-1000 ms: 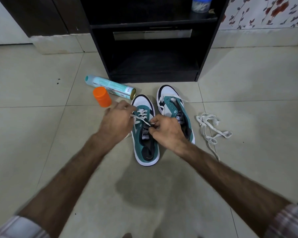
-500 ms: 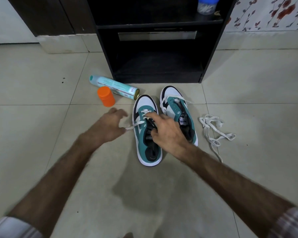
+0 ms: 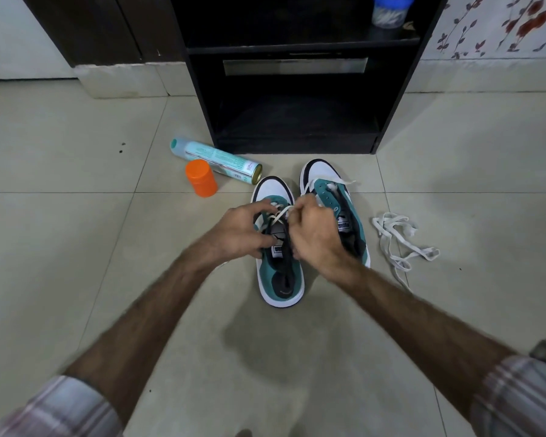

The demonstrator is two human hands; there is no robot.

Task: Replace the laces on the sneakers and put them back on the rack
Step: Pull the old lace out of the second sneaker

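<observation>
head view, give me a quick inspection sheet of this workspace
surface: beige tiled floor
job's things: left sneaker, white lace part threaded; right sneaker beside it; loose lace heaped right; black rack behind
clutter: spray can lying down, orange cap upright
hands: left hand and right hand on the left sneaker, right pinching the lace
cables: nothing seen
surroundings: blue-lidded jar on rack, floral wall

i'm looking at a home, likely an entryway or room corner: a pale tiled floor [image 3: 76,247], a dark wooden shoe rack [image 3: 297,89] against the wall, floral wallpaper [image 3: 501,23] beside it, a spray can [image 3: 215,160] and an orange cap [image 3: 201,178] lying near a pair of sneakers [image 3: 297,247].
</observation>
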